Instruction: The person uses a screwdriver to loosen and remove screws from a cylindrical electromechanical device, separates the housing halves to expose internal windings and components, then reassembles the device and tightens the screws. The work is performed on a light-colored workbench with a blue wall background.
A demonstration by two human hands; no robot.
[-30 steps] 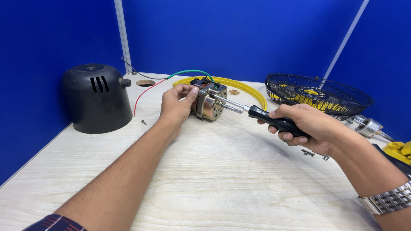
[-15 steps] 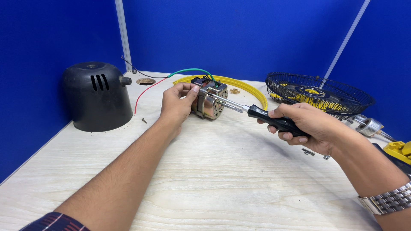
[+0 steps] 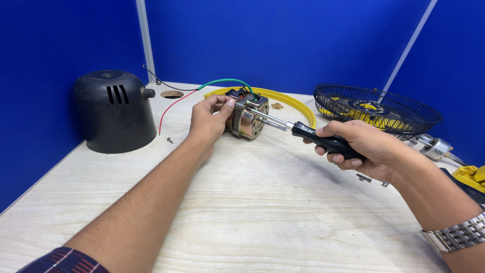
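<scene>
**Fan motor steadied, screwdriver applied**

A metal fan motor (image 3: 247, 118) is gripped by the left hand (image 3: 208, 121) on the wooden table (image 3: 262, 212). A black-handled screwdriver (image 3: 323, 141), clasped in the right hand (image 3: 364, 149), is pressed against its face. A black motor cover (image 3: 113, 111) is seen left.

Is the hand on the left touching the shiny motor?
Touching. The head view shows the left hand with its fingers pressed against the side of the motor, holding it on the table.

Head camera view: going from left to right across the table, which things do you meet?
Black domed plastic motor cover → left hand → silver metal fan motor → black-handled screwdriver → right hand → black wire fan grille → yellow plastic part.
</scene>
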